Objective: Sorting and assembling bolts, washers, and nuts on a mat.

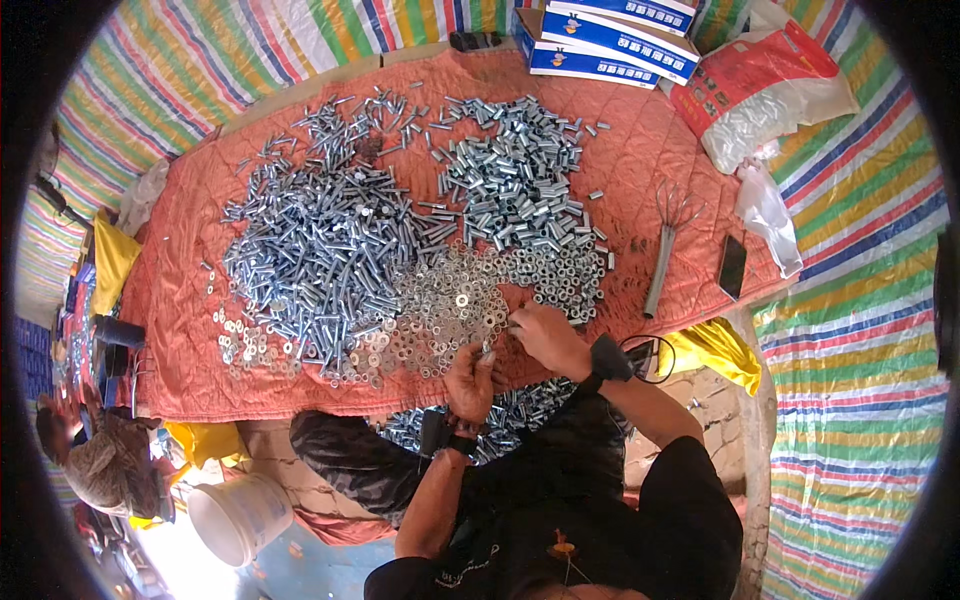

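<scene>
My left hand [468, 384] is closed at the near edge of the red quilted cloth [690, 150], a small metal fastener upright between thumb and fingers, its exact kind too small to tell. Just to its right, my right hand [548, 338] has its fingers drawn together beside the washers; what they pinch is hidden. In front lie a heap of thin washers [450, 290], a pile of nuts [568, 275], a large mound of bolts [310, 240] and a pile of metal sleeves [520, 170]. Bolt-like metal pieces [515, 418] fill my lap.
Right of the piles lie a wire whisk [662, 260] and a phone [732, 267]. Blue-and-white boxes [610, 60] and a red-and-clear bag [760, 100] stand at the back right. A white bucket [235, 518] is at lower left, near another person [110, 460].
</scene>
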{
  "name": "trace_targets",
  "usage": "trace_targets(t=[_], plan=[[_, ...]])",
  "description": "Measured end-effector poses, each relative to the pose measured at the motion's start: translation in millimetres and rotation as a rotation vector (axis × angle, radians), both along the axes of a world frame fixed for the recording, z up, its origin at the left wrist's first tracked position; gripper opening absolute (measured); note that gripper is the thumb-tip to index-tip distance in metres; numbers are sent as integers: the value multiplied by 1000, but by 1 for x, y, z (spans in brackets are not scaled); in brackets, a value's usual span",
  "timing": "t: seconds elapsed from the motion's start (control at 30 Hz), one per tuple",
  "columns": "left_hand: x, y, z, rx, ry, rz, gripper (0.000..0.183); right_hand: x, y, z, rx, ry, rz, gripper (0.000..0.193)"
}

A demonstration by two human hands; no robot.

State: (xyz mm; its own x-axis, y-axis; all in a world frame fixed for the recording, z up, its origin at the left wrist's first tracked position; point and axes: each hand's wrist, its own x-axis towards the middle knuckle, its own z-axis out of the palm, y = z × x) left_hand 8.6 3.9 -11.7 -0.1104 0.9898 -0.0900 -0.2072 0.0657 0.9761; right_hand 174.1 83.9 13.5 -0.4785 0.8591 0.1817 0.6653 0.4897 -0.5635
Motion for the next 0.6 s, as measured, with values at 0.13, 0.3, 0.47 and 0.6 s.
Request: trace_targets(t=[0.13, 0.3, 0.47, 0.6], plan=[[-2, -1, 3, -18, 34, 1, 15, 0, -2, 31, -563, 379, -120, 14], [1, 1, -3, 117, 127, 13, 13, -2, -7, 46, -880, 618, -71, 19], [2, 4, 11, 252, 307, 42, 11, -7, -8, 36, -1013, 739, -74, 18], [2, 4, 10, 289, 399, 63, 10, -9, -7, 31, -1106, 841, -87, 16]])
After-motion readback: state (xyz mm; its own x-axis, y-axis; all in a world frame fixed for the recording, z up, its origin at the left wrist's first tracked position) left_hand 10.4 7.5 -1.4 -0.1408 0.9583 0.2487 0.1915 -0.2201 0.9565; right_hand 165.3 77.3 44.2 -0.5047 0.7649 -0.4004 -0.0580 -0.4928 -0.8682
